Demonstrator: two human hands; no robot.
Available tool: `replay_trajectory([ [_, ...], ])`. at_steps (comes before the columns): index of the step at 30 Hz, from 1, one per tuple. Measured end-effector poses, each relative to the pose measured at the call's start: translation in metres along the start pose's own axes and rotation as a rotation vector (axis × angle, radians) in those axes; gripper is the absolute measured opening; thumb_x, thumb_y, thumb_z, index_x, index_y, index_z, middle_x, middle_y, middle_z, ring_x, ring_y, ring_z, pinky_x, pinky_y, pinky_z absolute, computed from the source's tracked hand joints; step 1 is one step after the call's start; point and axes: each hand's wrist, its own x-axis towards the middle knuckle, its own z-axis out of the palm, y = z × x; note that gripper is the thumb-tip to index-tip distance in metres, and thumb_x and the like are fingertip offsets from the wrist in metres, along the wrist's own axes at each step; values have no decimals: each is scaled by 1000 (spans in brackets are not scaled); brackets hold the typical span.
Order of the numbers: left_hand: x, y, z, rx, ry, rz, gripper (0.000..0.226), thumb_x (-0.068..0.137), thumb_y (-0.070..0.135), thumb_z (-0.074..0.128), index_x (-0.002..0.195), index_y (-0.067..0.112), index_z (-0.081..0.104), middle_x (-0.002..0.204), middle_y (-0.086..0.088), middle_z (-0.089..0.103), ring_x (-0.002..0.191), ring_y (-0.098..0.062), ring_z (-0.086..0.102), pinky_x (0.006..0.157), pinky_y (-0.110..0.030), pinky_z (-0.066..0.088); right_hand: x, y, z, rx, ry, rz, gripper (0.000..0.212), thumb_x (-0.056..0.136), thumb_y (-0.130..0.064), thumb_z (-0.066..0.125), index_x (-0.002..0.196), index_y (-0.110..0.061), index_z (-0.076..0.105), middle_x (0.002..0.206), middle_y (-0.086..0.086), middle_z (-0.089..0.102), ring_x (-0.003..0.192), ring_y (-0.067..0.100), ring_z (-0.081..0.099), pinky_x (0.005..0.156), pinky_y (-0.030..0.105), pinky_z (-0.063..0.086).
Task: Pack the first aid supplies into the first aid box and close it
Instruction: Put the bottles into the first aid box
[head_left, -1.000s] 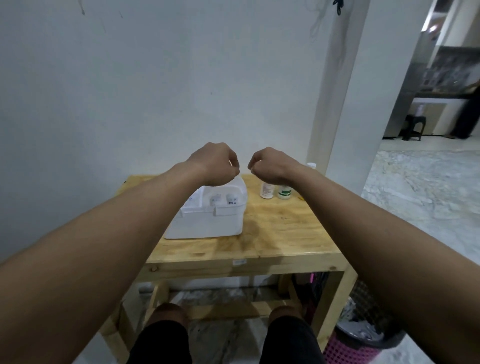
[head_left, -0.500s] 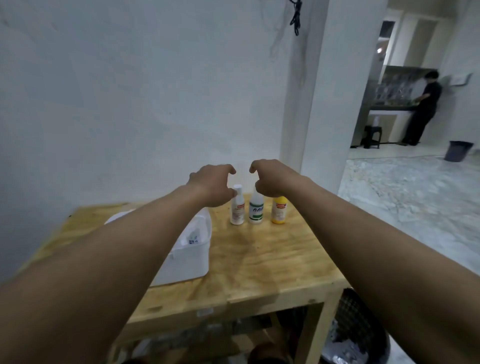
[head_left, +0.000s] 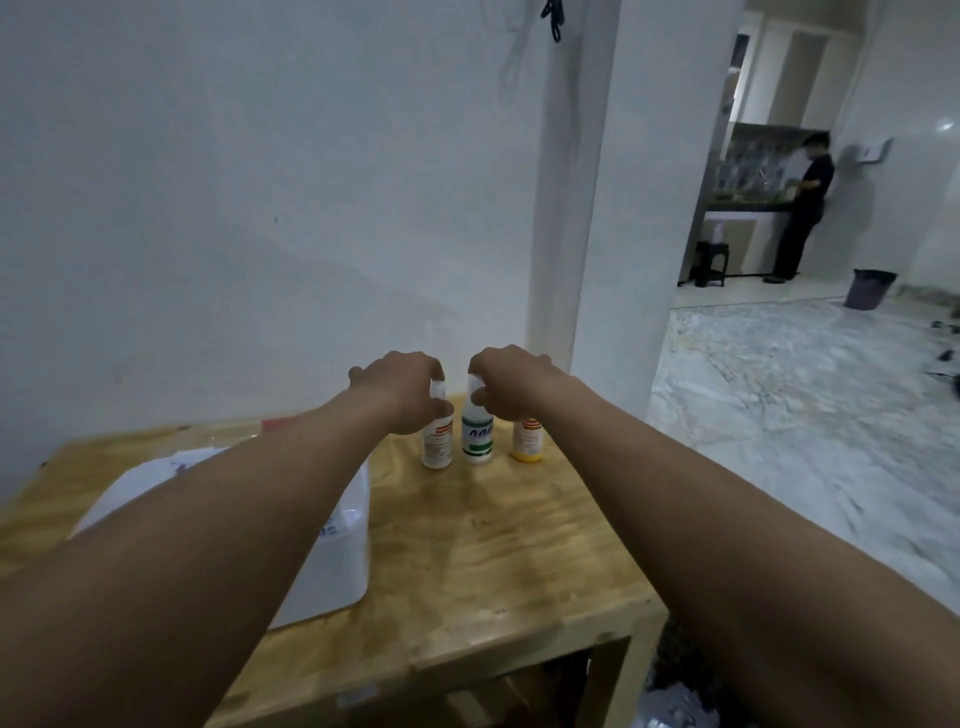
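Three small bottles stand in a row at the back of the wooden table (head_left: 509, 561): a white bottle with a red label (head_left: 437, 444), a white bottle with a green label (head_left: 477, 439) and a yellow bottle (head_left: 527, 444). My left hand (head_left: 402, 389) curls around the top of the red-label bottle. My right hand (head_left: 511, 382) pinches the cap of the green-label bottle and hides the top of the yellow one. All three bottles rest on the table. The white first aid box (head_left: 337, 566) sits at the left, mostly hidden by my left forearm.
A white wall runs right behind the table, with a pillar (head_left: 613, 260) at its back right corner. Something red (head_left: 275, 423) lies behind the box. The table's right edge drops to a marble floor. Far off, a person (head_left: 802, 208) stands at a counter near a dark bin (head_left: 870, 288).
The view has swung right and moved closer to the table. Both hands have gone forward and down from above the box onto the tops of two bottles.
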Motion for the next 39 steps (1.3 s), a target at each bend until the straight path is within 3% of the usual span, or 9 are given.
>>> replay_trajectory([
  [8, -1, 4, -1, 11, 61, 20, 33, 87, 42, 71, 118, 33, 66, 120, 2, 67, 111, -25, 60, 92, -43, 41, 3, -2, -3, 30, 26, -16, 26, 94, -22, 55, 120, -18, 60, 116, 5, 64, 108, 27, 56, 88, 46, 33],
  [17, -27, -3, -54, -93, 135, 5, 32, 87, 31, 71, 119, 28, 67, 122, 0, 65, 110, -27, 59, 95, -45, 47, -19, -11, -49, 43, 74, -55, 34, 94, -24, 58, 127, -16, 59, 123, 6, 62, 110, 27, 57, 94, 48, 48],
  [21, -48, -10, -83, -129, 179, -6, 32, 88, 29, 71, 120, 27, 67, 123, -2, 65, 109, -27, 59, 96, -47, 48, -33, -24, -79, 69, 138, -85, 31, 93, -24, 60, 120, -10, 65, 116, 12, 66, 101, 29, 61, 85, 40, 54],
  [26, -76, -25, -112, -130, 211, -10, 31, 90, 26, 70, 120, 22, 67, 124, -4, 65, 108, -28, 60, 98, -49, 49, -46, -47, -106, 138, 172, -96, 34, 90, -23, 67, 120, -8, 67, 115, 11, 67, 97, 27, 62, 69, 32, 45],
  [30, -99, -40, -126, -125, 225, -29, 29, 88, 26, 72, 117, 23, 69, 123, -5, 65, 106, -27, 61, 96, -46, 51, -53, -71, -121, 211, 139, -90, 28, 87, -23, 71, 110, -8, 70, 92, 9, 71, 72, 22, 71, 54, 29, 55],
  [33, -113, -53, -128, -108, 221, -42, 27, 88, 26, 71, 115, 24, 69, 122, -5, 65, 106, -27, 61, 95, -45, 52, -57, -90, -124, 247, 135, -109, 27, 85, -22, 74, 107, -7, 72, 81, 6, 70, 64, 19, 72, 46, 25, 53],
  [39, -130, -70, -125, -97, 196, -88, 26, 89, 24, 72, 115, 23, 69, 124, -6, 64, 108, -28, 61, 95, -45, 53, -59, -120, -121, 304, 84, -138, 27, 87, -17, 73, 108, -1, 70, 82, 10, 74, 69, 19, 73, 58, 30, 62],
])
